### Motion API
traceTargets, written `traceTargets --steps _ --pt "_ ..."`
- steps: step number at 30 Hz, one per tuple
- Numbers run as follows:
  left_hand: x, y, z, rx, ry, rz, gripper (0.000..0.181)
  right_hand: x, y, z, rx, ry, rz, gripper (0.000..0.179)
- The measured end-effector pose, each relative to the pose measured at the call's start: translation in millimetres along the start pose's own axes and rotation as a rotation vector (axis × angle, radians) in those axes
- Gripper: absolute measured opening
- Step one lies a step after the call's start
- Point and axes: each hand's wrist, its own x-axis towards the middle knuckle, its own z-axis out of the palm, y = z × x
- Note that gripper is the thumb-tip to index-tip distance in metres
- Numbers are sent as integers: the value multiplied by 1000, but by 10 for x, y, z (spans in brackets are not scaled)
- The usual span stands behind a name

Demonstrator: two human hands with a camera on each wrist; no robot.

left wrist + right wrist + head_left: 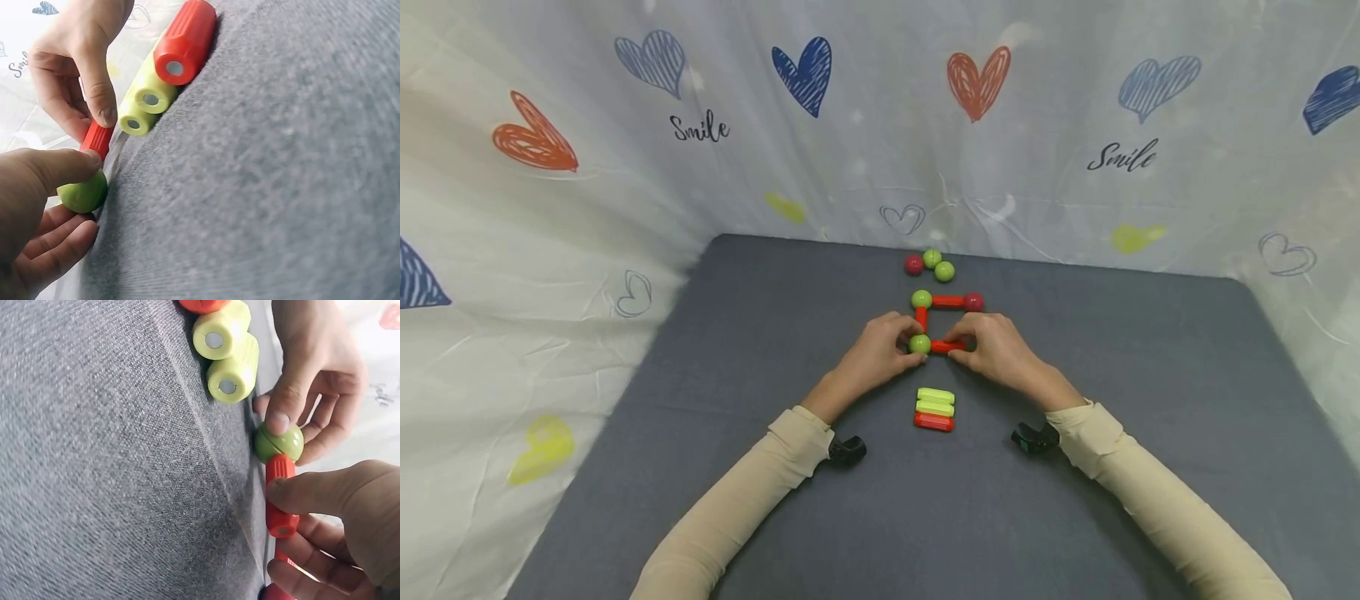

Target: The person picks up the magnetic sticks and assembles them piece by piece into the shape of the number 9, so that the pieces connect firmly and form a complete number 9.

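- The left hand (pixel 880 346) pinches the near green ball (pixel 920 344) between thumb and fingers, at the near left corner of a small ball-and-rod figure.
- The right hand (pixel 996 346) pinches the near red rod (pixel 281 494) between thumb and fingers; one end of this rod meets the near green ball, and a grey disc shows in its other end.
- From the near green ball the side red rod (pixel 921 317) runs away from the person to the far green ball (pixel 921 298).
- The far red rod (pixel 947 301) joins the far green ball to the corner red ball (pixel 973 302), roughly parallel to the near red rod.
- Just beyond the figure sit the loose red ball (pixel 913 265) and two loose green balls (pixel 944 272), close together.
- On the person's side of the figure, two yellow-green rods (pixel 150 94) and the spare red rod (pixel 934 422) lie side by side, the red one nearest the person; grey discs show in their ends.
- A black wrist device (pixel 847 451) shows at each beige sleeve (pixel 745 492).
- Everything lies on a dark grey tabletop (pixel 790 292), backed by a white curtain (pixel 865 158) printed with hearts and "Smile".
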Motion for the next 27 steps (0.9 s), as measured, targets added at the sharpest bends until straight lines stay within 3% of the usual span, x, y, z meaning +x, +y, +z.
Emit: traceTargets --steps 8,27 --pt "-11 1 28 25 42 21 29 -7 -11 17 5 21 -12 18" --pt "-6 -33 41 20 73 32 27 -79 14 -16 14 51 22 22"
